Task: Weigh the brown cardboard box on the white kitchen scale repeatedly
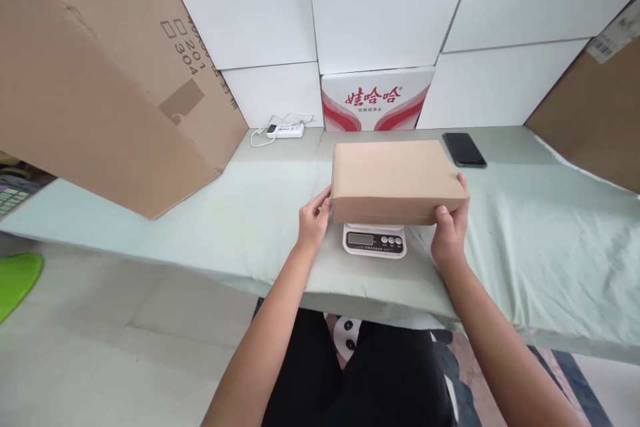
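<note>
A flat brown cardboard box [395, 170] sits over a small white kitchen scale [375, 241], covering its platform. The scale's display and buttons show below the box's front edge; I cannot make out a reading. My right hand [451, 230] grips the box's front right corner, thumb on the front face and fingers around the right end. At the left end, my left hand [315, 219] holds the box's side, with its fingertips partly hidden behind the edge.
A black phone [464, 149] lies behind the box to the right. A white power strip [285, 130] with a cable is at the back left. White boxes [373, 10] are stacked behind the cloth-covered table [525, 233]. Large cardboard sheets [115, 93] stand at both sides.
</note>
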{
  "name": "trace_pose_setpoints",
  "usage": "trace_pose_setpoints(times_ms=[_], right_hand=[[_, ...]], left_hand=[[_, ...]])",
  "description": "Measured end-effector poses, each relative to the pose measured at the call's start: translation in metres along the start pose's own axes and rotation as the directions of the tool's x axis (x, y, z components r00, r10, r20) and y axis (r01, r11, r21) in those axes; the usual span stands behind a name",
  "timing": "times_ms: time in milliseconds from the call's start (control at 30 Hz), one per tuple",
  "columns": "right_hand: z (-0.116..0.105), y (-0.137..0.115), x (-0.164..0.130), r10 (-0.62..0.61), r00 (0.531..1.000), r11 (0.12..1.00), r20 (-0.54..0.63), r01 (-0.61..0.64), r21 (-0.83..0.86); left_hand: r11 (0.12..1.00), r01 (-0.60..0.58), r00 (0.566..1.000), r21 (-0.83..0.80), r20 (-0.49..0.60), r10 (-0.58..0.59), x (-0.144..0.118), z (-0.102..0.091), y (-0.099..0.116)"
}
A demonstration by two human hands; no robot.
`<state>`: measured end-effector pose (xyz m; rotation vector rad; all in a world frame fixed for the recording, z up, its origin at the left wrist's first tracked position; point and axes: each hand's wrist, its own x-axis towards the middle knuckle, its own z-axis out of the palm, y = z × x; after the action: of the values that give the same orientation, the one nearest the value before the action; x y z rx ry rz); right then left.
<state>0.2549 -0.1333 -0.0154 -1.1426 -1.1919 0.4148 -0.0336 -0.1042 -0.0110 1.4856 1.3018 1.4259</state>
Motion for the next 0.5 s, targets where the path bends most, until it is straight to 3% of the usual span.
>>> trace_pose_setpoints(times_ms=[500], right_hand=[[0.0006, -0.002, 0.0007, -0.017, 1.0, 1.0, -0.007, 0.017, -0.009]], left_hand=[[0.999, 0.047, 0.998, -0.015, 0.035, -0.047, 0.0013, 0.0031, 0.003]])
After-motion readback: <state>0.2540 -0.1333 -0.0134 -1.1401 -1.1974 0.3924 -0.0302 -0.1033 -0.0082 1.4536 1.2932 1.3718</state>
